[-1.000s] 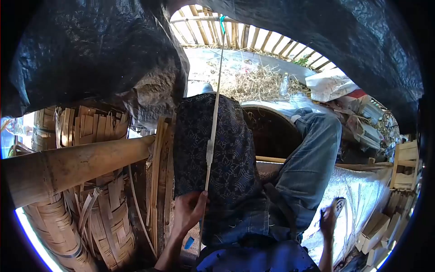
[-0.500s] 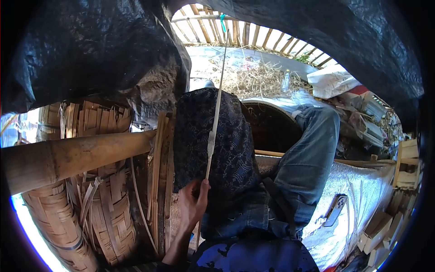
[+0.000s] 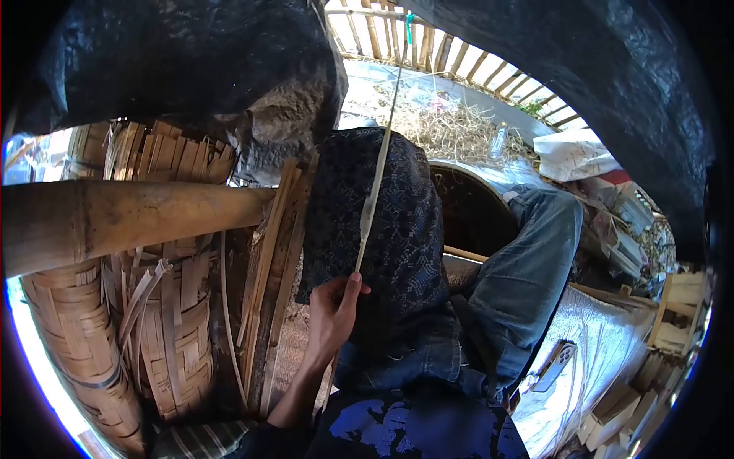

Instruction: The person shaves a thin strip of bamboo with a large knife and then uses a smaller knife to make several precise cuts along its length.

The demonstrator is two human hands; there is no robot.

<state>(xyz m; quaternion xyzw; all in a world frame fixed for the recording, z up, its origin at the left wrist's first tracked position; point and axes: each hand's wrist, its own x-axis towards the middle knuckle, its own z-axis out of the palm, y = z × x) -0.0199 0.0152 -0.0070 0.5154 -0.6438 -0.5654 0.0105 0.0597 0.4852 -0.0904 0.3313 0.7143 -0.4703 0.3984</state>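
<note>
Bamboo strip [image 3: 372,203] running over dark patterned cloth [image 3: 409,229] on the lap, clamped in the left hand [image 3: 334,310], right hand [image 3: 513,401] mostly hidden, grip impossible to tell, bamboo pole [image 3: 160,210] crossing before woven bamboo [image 3: 76,321], smartphone [image 3: 553,366] on silvery sheeting [image 3: 612,329], black tarpaulin [image 3: 191,69] above, slatted fence [image 3: 459,59] beyond.

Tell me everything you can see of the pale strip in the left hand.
The pale strip is long, thin and nearly straight, and looks like split bamboo or similar fibre. A broader, whitish stretch lies a little beyond the hand, and it narrows and darkens farther away. The left hand pinches it between thumb and fingers. It slants away over the dark patterned cloth toward the teal tie; contact with either is unclear.
</note>
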